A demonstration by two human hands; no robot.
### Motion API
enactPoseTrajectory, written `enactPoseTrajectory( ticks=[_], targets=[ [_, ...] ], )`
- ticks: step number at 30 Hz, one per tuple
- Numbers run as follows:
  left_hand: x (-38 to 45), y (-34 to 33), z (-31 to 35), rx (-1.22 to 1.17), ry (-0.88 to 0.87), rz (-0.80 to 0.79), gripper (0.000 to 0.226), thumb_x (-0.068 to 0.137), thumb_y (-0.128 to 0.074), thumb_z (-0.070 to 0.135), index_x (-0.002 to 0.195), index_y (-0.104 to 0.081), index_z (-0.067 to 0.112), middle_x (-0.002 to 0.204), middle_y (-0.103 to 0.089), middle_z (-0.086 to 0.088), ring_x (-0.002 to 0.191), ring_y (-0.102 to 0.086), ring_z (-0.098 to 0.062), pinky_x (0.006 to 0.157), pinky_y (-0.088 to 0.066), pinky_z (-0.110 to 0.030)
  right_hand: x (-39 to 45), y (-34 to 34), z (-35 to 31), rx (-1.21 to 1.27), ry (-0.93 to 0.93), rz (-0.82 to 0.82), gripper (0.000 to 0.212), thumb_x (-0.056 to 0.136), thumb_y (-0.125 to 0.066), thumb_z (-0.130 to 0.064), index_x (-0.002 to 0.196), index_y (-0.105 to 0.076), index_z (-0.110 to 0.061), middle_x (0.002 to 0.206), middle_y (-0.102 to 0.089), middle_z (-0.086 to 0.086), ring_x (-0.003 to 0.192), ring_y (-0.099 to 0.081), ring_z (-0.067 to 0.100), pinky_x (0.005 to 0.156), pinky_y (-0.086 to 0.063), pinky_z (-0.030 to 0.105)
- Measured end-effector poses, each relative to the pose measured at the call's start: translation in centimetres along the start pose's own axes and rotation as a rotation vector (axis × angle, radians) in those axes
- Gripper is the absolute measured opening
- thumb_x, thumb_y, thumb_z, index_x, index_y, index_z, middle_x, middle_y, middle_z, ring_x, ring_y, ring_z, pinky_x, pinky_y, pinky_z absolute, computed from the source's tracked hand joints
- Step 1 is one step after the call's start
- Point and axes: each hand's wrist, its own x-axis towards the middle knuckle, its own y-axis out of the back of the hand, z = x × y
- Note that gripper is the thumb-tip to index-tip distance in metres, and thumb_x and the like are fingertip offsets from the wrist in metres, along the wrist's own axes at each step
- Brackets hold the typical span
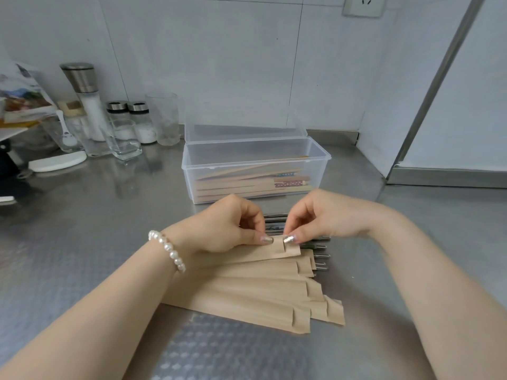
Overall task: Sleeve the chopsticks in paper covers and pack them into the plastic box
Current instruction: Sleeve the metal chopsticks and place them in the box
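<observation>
At frame centre, the top paper cover (255,252) is pinched by left hand (227,229) and right hand (323,215); its mouth should be spread gently, untorn.

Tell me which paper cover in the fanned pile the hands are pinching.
The topmost, farthest paper cover: the left hand and right hand pinch its open end at the slit. The other covers lie untouched nearer the person.

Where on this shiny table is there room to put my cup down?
Bare steel lies left of the plastic box, in front of the jars, and right of the box toward the wall. It's crowded under both hands, where paper covers and chopsticks pile up.
</observation>
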Motion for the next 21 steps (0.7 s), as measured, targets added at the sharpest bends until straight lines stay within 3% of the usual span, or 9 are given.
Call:
enactPoseTrajectory(
  ticks=[2,4,6,9,12,18,21],
  targets=[
    [-0.1,0.0,0.0,-0.066,-0.015,0.05,0.017,0.072,-0.076,0.02,0.069,-0.06,0.017,0.06,-0.057,0.005,0.052,-0.045,0.0,0.054,-0.038,-0.013,0.0,-0.1,-0.2,0.085,0.015,0.041,0.011,0.08,-0.068,-0.006,0.074,-0.07,-0.015,0.066,-0.067,0.0,0.063,-0.059,0.007,0.064,-0.047,0.016],
    [-0.1,-0.2,0.1,-0.129,-0.035,0.129,0.031,0.059,-0.084,0.032,0.078,-0.062,0.019,0.069,-0.062,0.004,0.06,-0.05,-0.005,0.058,-0.042,-0.017,0.1,-0.1,-0.3,0.165,0.02,0.135,0.013,0.08,-0.067,-0.004,0.071,-0.069,-0.012,0.059,-0.064,0.001,0.056,-0.054,0.009,0.056,-0.044,0.015],
    [-0.1,-0.5,0.3,-0.016,-0.056,0.23,0.045,0.047,-0.087,0.039,0.084,-0.064,0.026,0.078,-0.065,0.007,0.069,-0.052,-0.004,0.067,-0.043,-0.018,0.3,0.0,-0.1,0.231,0.012,0.204,0.017,0.081,-0.065,-0.004,0.068,-0.069,-0.014,0.055,-0.064,0.0,0.053,-0.05,0.009,0.05,-0.04,0.015],
    [-0.1,-0.9,0.8,0.153,-0.103,0.347,0.043,0.054,-0.086,0.033,0.092,-0.068,0.025,0.082,-0.064,0.014,0.077,-0.055,0.0,0.077,-0.044,-0.018,0.6,0.1,0.2,0.358,-0.011,0.242,0.019,0.082,-0.062,-0.002,0.068,-0.068,-0.012,0.057,-0.066,0.005,0.051,-0.047,0.013,0.051,-0.036,0.019],
    [-0.1,-0.9,0.9,0.129,-0.117,0.381,0.035,0.062,-0.082,0.028,0.094,-0.069,0.023,0.082,-0.064,0.015,0.079,-0.056,-0.001,0.078,-0.046,-0.022,0.8,0.1,0.4,0.426,-0.035,0.269,0.015,0.082,-0.062,-0.001,0.071,-0.069,-0.01,0.058,-0.067,0.006,0.049,-0.048,0.012,0.05,-0.037,0.019],
    [0.0,0.1,0.1,0.15,-0.057,0.443,0.03,0.066,-0.08,0.026,0.094,-0.069,0.02,0.086,-0.067,0.01,0.085,-0.062,-0.011,0.083,-0.049,-0.027,-0.3,1.9,1.1,0.32,-0.052,0.472,0.013,0.08,-0.065,-0.001,0.075,-0.069,-0.013,0.057,-0.066,0.0,0.047,-0.049,0.008,0.051,-0.034,0.023],
    [-0.1,1.1,-0.4,0.166,0.008,0.508,0.026,0.068,-0.079,0.026,0.092,-0.068,0.022,0.079,-0.062,0.016,0.078,-0.057,-0.007,0.075,-0.045,-0.016,-1.3,3.1,1.8,0.171,-0.082,0.502,0.013,0.075,-0.071,-0.001,0.069,-0.067,-0.012,0.054,-0.062,0.002,0.047,-0.049,0.008,0.049,-0.036,0.02]
  ],
)
